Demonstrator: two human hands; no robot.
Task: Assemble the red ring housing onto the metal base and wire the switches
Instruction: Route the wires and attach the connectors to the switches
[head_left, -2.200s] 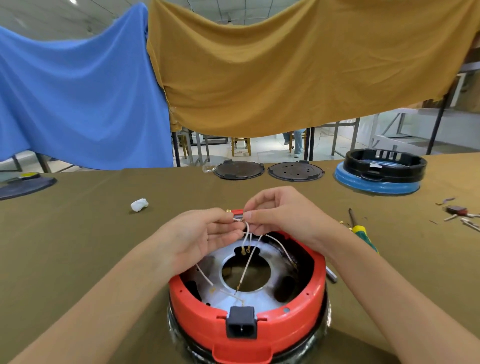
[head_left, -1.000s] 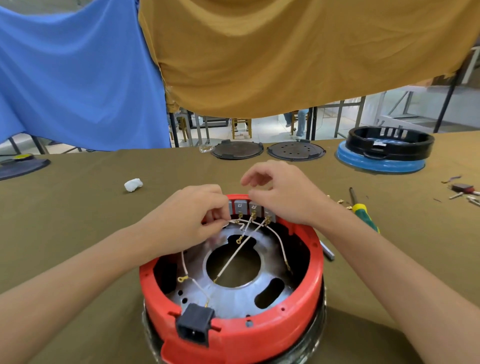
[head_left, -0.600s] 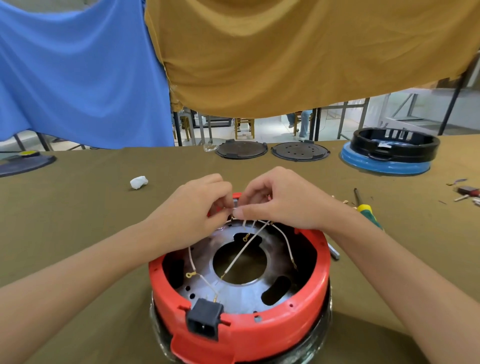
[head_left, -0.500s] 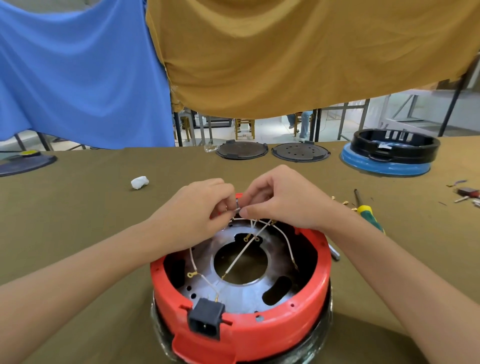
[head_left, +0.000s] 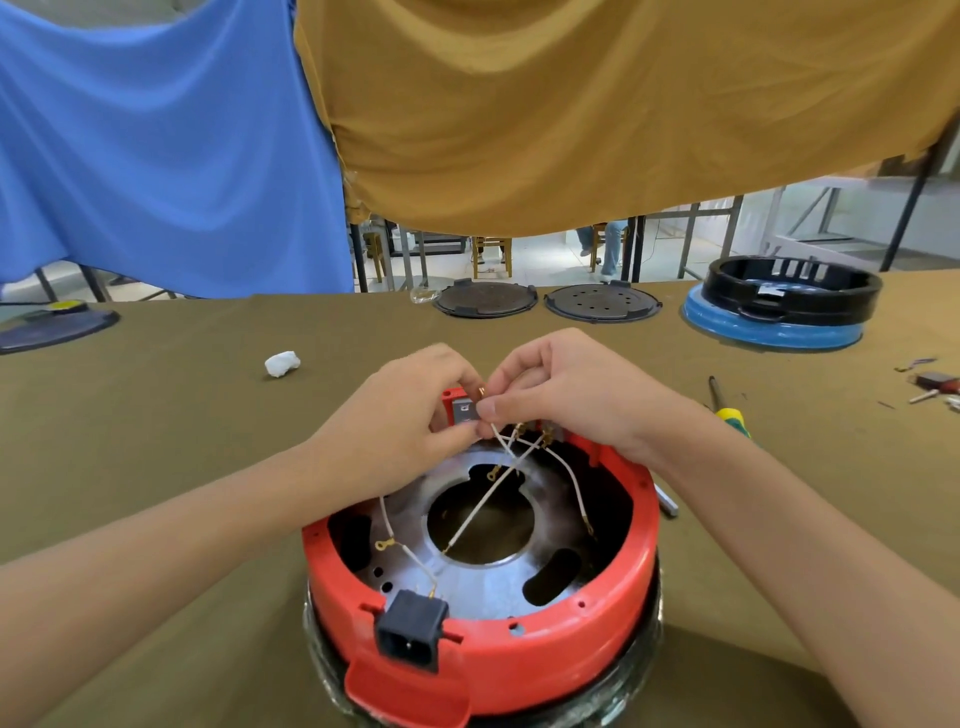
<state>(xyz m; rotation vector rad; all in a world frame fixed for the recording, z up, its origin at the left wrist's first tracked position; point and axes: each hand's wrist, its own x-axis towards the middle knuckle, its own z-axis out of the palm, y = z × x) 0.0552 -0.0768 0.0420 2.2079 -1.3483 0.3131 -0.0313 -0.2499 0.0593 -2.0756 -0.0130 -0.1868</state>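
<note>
The red ring housing (head_left: 545, 654) sits on the metal base (head_left: 467, 582) near the table's front edge, with a black power socket (head_left: 411, 635) at its near side. Thin white wires (head_left: 488, 499) with brass lugs cross the base's central hole. At the far rim sit the grey switches (head_left: 464, 410). My left hand (head_left: 395, 421) pinches a white wire at the switches. My right hand (head_left: 566, 389) pinches a wire end with a brass ring lug (head_left: 482, 391) just above them. The fingertips of both hands meet there and hide most of the switch terminals.
A yellow-handled screwdriver (head_left: 727, 410) lies right of the housing. Two dark round plates (head_left: 485, 300) and a black ring on a blue base (head_left: 779, 306) stand at the far edge. A white wad (head_left: 282, 362) lies at left; small parts (head_left: 930, 384) at far right.
Both hands stayed at the far rim, fingertips shifting on the wires. A brass ring lug now shows between the fingertips above the switches. The view has moved slightly.
</note>
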